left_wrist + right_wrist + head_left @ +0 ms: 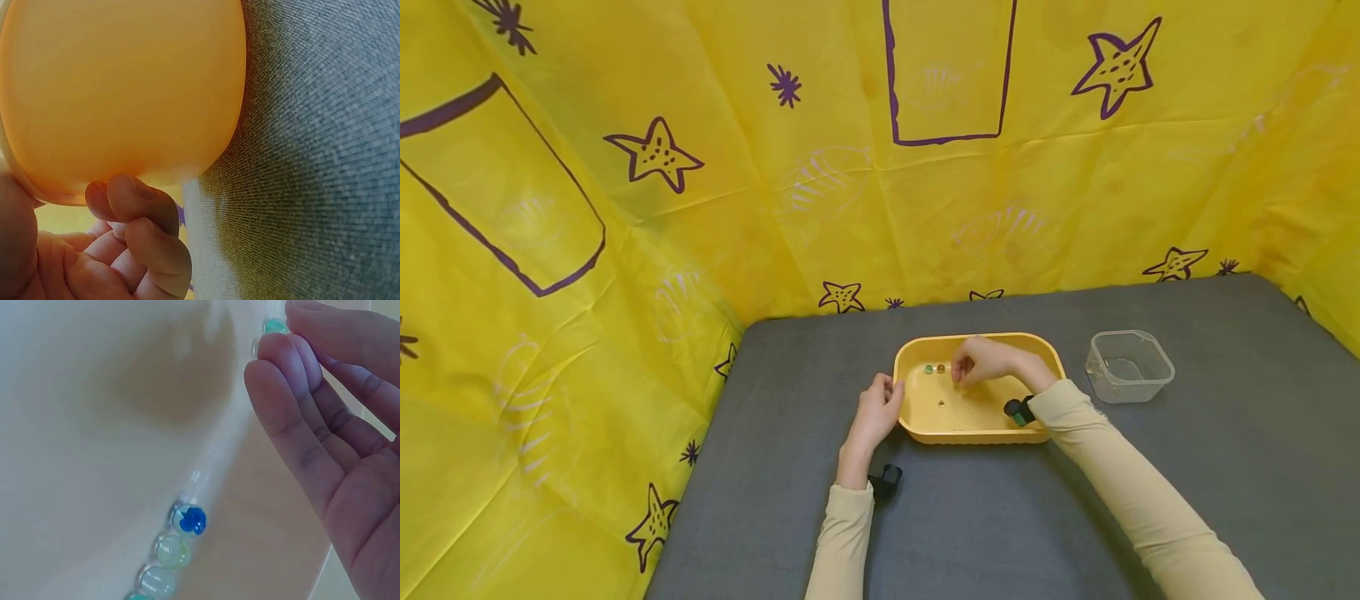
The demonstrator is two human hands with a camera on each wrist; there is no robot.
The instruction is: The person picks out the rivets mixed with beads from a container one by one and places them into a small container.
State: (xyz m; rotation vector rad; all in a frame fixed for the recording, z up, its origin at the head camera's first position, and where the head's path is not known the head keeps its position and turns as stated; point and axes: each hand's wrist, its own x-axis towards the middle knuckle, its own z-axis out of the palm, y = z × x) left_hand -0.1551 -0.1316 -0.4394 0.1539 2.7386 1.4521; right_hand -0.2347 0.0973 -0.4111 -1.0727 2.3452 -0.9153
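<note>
A yellow plastic tub [977,438] stands in front of me. My left hand [877,410] grips its left rim, with curled fingertips [134,194] against the outer wall. My right hand [981,362] is down inside, its fingers bent together low over the far side. Just left of those fingertips lie a green marble [928,369] and an amber marble [942,368]. In the right wrist view, a teal marble [275,326] shows beside the thumb and fingertips; I cannot tell whether they hold it. A blue-centred marble [189,520] and several clear ones line the wall's foot.
A clear plastic container [1129,367] stands to the right of the tub. A small dark spot [942,404] shows on the tub floor. The grey cloth-covered table [985,525] meets a yellow patterned curtain [880,217] at the back and left.
</note>
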